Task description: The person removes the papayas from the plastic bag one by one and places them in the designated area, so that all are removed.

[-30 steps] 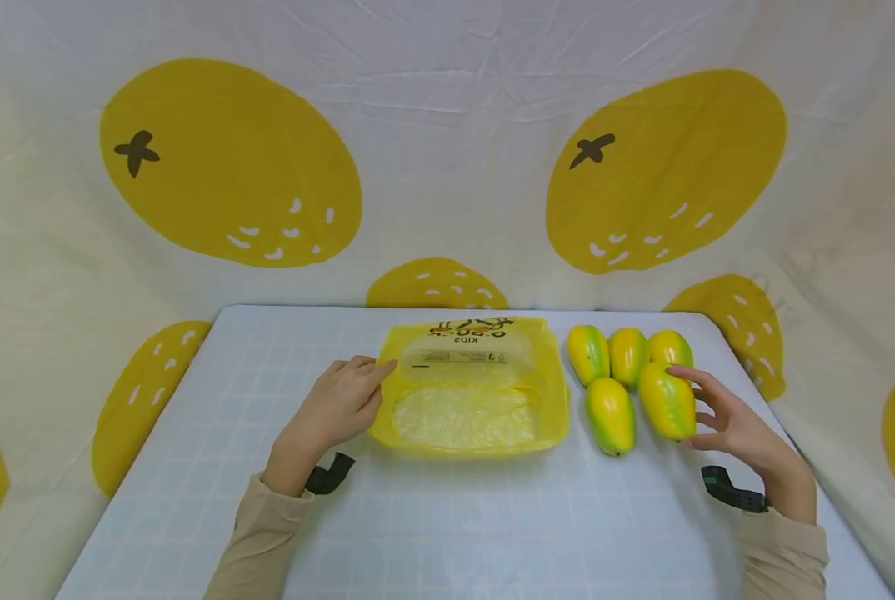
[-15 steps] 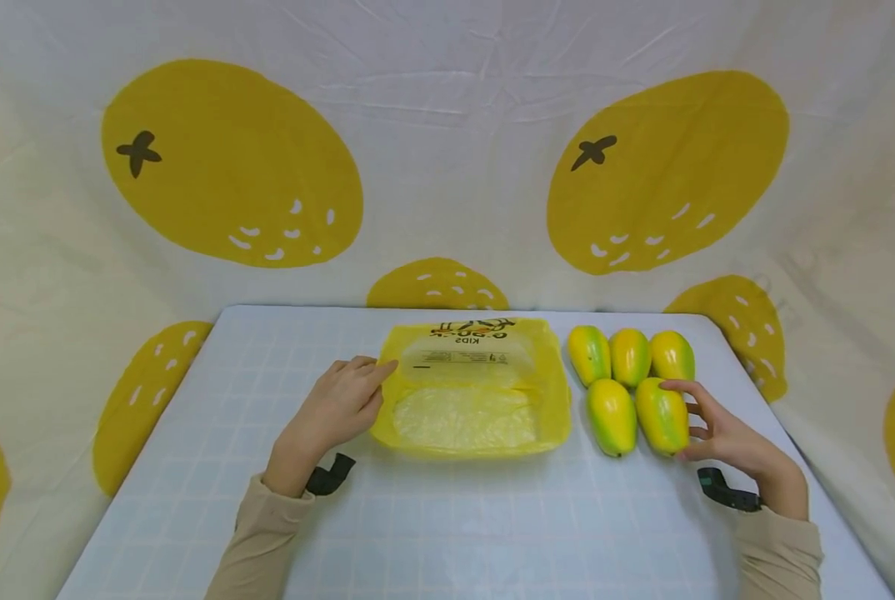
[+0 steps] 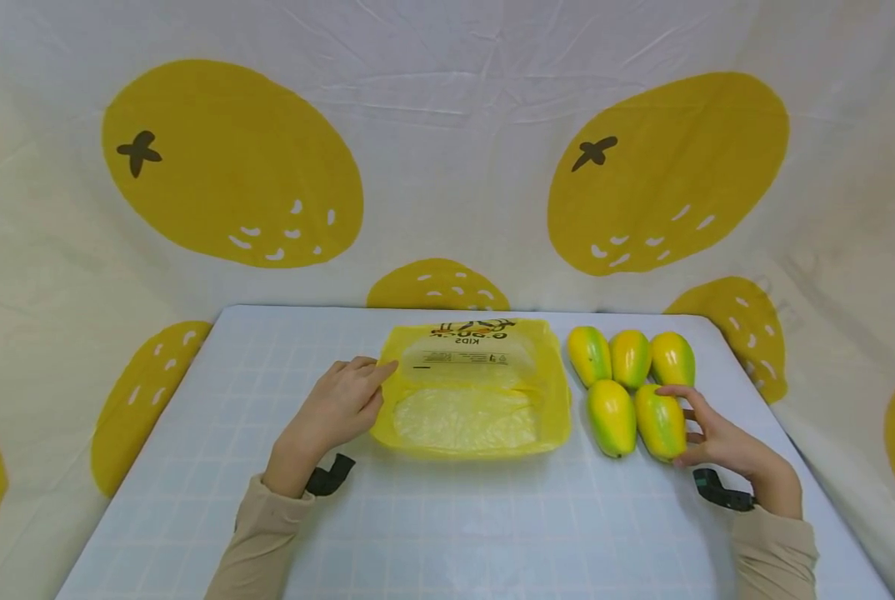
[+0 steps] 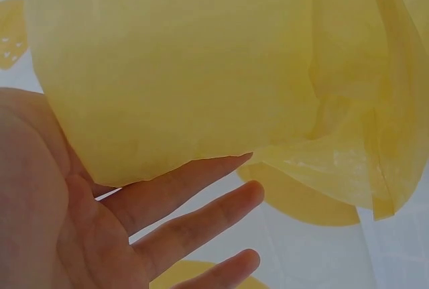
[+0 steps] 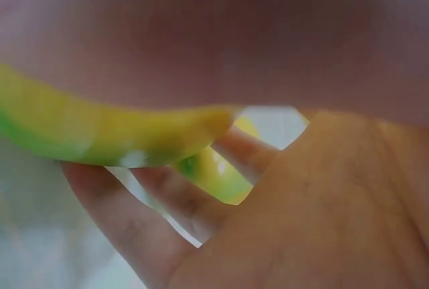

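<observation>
On the table stands a yellow plastic bag (image 3: 462, 450), its wide mouth held spread and its inside showing. My left hand (image 3: 340, 402) is at the bag's left rim, the index finger reaching over the edge. In the left wrist view, straight, spread fingers (image 4: 181, 235) show beside the yellow film, which covers part of the hand; the thumb is hidden. My right hand (image 3: 725, 437) grips a yellow-green mango (image 3: 659, 423), thumb at its near end and fingers at its far end and side. In the right wrist view this mango (image 5: 100, 131) lies against the fingertips.
Beside the gripped fruit lies another mango (image 3: 611, 418). Behind them is a row of three: a left mango (image 3: 588, 354), a middle mango (image 3: 631, 358) and a right mango (image 3: 672, 358). A fruit-printed cloth (image 3: 455, 192) hangs behind the pale checked table (image 3: 447, 533).
My right hand has brought its mango down and slightly left, into the near row beside the other mango. The left hand and the bag have stayed in place.
</observation>
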A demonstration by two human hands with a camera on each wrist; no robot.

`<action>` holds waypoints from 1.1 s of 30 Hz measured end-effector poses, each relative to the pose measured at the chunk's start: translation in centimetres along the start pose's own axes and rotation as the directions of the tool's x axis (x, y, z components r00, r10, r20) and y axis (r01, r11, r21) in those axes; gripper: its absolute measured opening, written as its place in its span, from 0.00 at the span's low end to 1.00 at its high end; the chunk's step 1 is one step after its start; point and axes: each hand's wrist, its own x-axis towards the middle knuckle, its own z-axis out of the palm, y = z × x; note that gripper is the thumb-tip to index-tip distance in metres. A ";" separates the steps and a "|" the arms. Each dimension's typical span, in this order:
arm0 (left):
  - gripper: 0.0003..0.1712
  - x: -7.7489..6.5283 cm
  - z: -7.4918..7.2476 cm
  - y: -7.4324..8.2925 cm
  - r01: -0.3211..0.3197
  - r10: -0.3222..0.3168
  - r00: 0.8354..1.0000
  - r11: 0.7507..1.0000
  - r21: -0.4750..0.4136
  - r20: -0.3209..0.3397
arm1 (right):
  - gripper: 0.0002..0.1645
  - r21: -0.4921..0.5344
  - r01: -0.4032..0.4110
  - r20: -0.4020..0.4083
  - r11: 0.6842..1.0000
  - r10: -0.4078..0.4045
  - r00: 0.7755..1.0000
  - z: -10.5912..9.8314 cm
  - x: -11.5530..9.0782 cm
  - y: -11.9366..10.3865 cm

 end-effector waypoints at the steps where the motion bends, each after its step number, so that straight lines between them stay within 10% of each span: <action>1: 0.23 0.0 0.0 0.0 0.001 -0.001 1.000 1.000 0.000 0.000 | 0.60 -0.003 0.001 0.003 1.000 -0.001 1.000 0.0 0.0 -0.1; 33: 0.24 0.2 -0.2 0.1 -0.002 0.002 1.000 1.000 0.004 0.011 | 0.64 -0.017 -0.009 0.025 1.000 0.010 1.000 -0.1 0.1 -1.0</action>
